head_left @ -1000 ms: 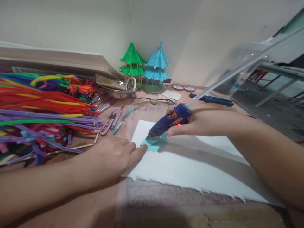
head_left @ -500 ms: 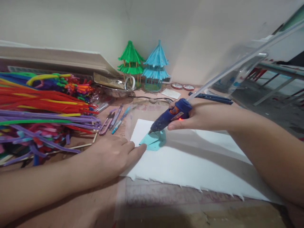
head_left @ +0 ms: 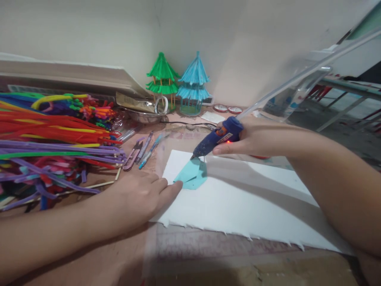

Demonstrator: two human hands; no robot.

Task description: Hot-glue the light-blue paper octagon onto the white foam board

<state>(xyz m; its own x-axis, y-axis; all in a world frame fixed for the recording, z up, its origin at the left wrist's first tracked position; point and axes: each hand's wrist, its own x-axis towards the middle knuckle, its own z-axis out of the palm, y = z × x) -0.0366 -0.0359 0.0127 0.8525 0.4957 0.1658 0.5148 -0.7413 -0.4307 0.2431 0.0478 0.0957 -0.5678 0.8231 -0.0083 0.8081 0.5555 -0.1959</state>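
Note:
A small light-blue piece [head_left: 193, 176] with a slit or fold lies near the left end of a white sheet [head_left: 253, 198]. My left hand [head_left: 145, 192] rests at its left edge, one finger stretched onto the piece and the others curled; nothing is seen in this hand. Wrapped round a dark blue glue gun [head_left: 208, 141] is my right hand [head_left: 250, 137]; a red light shows by the thumb and a long clear stick runs out of the gun's back. The nozzle points down at the far edge of the blue piece; whether it touches cannot be told.
Bundles of coloured pipe cleaners [head_left: 53, 131] fill the left side. Pink snips [head_left: 133, 155] and pens [head_left: 150, 151] lie beyond my left hand. A metal bowl [head_left: 145, 117], a green model pagoda [head_left: 162, 73] and a blue one [head_left: 195, 77] stand at the back.
The glue gun in my right hand has moved slightly up and right, its nozzle shifting from over the blue piece to its far edge. My left hand has hardly moved.

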